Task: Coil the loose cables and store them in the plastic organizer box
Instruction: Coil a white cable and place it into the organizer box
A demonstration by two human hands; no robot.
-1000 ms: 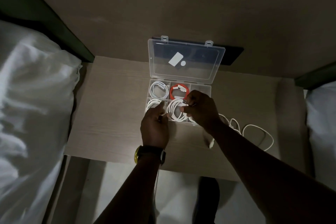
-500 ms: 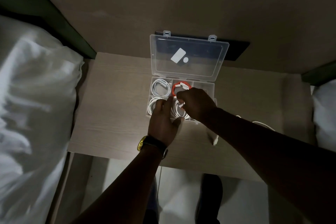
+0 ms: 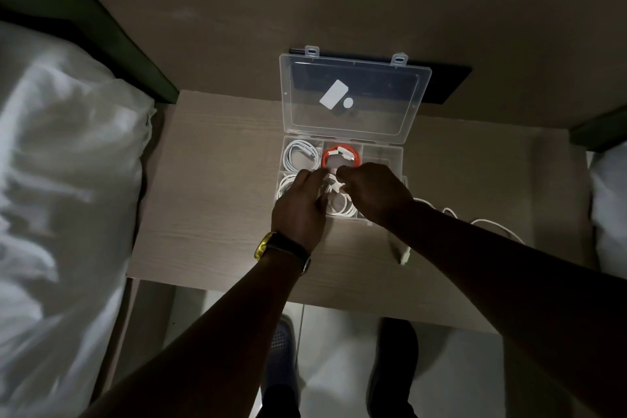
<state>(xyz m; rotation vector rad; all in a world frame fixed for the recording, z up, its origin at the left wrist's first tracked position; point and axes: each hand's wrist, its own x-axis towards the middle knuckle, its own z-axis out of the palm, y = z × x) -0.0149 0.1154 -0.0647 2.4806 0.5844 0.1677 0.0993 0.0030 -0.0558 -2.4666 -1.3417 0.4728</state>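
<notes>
A clear plastic organizer box point(image 3: 393, 151) lies on a small wooden table with its lid point(image 3: 353, 95) standing up. A white coil point(image 3: 300, 154) fills the back left compartment and an orange coil point(image 3: 341, 154) the back middle one. Another white coil point(image 3: 283, 188) shows in the front left compartment. My left hand point(image 3: 300, 207) and my right hand point(image 3: 376, 193) both pinch a white coiled cable point(image 3: 339, 205) in the front middle compartment. A loose white cable point(image 3: 488, 226) with a plug point(image 3: 403, 253) trails on the table to the right.
The wooden table point(image 3: 210, 214) stands between two beds with white bedding point(image 3: 61, 197). A dark flat object point(image 3: 448, 81) lies behind the lid against the wall. My feet in shoes point(image 3: 393, 360) show below the table's front edge.
Both hands have shifted slightly toward the back of the box over the front middle compartment, still working the white coil. The camera view has drifted a little.
</notes>
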